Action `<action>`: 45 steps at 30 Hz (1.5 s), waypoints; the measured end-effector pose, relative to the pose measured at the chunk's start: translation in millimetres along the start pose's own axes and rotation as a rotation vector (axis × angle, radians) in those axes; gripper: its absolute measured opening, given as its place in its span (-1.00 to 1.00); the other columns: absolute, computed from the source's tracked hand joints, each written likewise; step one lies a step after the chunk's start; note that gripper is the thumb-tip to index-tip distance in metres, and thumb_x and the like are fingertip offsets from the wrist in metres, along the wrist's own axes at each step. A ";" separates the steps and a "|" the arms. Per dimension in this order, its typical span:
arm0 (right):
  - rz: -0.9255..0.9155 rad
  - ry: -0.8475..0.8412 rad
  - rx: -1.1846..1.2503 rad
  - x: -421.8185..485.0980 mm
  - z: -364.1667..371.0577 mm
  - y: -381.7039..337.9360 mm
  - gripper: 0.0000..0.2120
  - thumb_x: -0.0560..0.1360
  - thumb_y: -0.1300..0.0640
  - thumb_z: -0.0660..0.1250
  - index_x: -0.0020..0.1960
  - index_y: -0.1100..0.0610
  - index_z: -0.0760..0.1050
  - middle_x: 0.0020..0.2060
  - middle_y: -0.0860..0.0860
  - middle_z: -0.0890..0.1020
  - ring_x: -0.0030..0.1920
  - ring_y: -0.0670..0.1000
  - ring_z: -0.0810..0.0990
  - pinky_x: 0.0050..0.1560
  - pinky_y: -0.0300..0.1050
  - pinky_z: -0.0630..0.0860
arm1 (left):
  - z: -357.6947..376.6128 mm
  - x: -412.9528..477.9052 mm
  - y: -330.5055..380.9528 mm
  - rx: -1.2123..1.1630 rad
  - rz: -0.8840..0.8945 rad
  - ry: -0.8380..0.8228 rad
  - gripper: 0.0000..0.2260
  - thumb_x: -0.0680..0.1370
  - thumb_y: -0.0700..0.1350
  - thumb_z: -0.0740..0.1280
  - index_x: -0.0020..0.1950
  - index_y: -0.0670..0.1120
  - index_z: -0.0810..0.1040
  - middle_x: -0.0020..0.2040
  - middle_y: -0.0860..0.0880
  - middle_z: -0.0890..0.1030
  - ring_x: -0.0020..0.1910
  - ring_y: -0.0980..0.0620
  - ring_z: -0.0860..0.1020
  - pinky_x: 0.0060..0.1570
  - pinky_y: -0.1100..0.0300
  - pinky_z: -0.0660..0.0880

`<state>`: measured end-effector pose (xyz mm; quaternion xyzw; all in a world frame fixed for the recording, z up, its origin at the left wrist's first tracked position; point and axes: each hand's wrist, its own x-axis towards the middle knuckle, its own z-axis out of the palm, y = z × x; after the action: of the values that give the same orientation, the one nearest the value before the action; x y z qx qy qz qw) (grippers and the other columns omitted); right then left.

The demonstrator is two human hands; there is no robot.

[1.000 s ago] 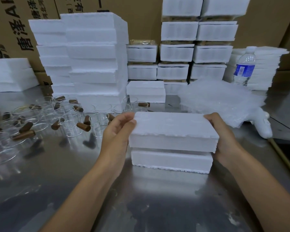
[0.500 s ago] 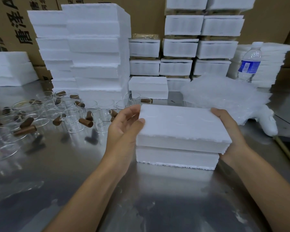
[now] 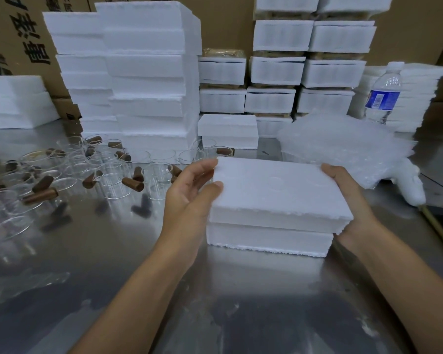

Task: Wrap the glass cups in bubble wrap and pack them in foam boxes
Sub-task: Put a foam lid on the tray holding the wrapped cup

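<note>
Standing at ten o'clock on the desk (image 3: 241, 302), the glass cups (image 3: 108, 175) look fragile and slick; I would take each round its body. My left hand (image 3: 189, 198) pinches the foam lid's (image 3: 279, 190) nine o'clock end, fingers (image 3: 202, 166) curled. The lid, light, stiff and crumbly, sits on its foam box (image 3: 266, 238). My right hand (image 3: 348, 198) clasps the three o'clock end.

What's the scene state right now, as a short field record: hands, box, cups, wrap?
left hand: grips left end of foam lid
right hand: grips lid's right end
foam lid: atop foam base, overhanging right
foam base: on metal table
glass cups: clustered left, unwrapped
bubble wrap: pile, back right
water bottle: upright behind wrap
</note>
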<state>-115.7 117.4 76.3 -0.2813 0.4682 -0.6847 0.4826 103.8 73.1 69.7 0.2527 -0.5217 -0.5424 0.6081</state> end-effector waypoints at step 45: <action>0.057 0.056 -0.176 -11.0 9.4 1.2 -0.78 0.52 -0.01 0.22 -0.04 0.11 0.55 -0.35 0.00 0.65 -0.44 -0.06 0.60 -0.45 -0.26 0.45 | -4.8 6.5 -1.2 0.058 -0.373 -0.005 -0.79 0.60 -0.13 0.17 0.06 0.14 0.53 -0.01 0.10 0.60 -0.10 0.11 0.57 -0.10 0.16 0.47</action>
<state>-103.1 124.0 79.7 -0.2900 0.5476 -0.6343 0.4622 106.8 65.5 69.3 0.3612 -0.4829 -0.6310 0.4880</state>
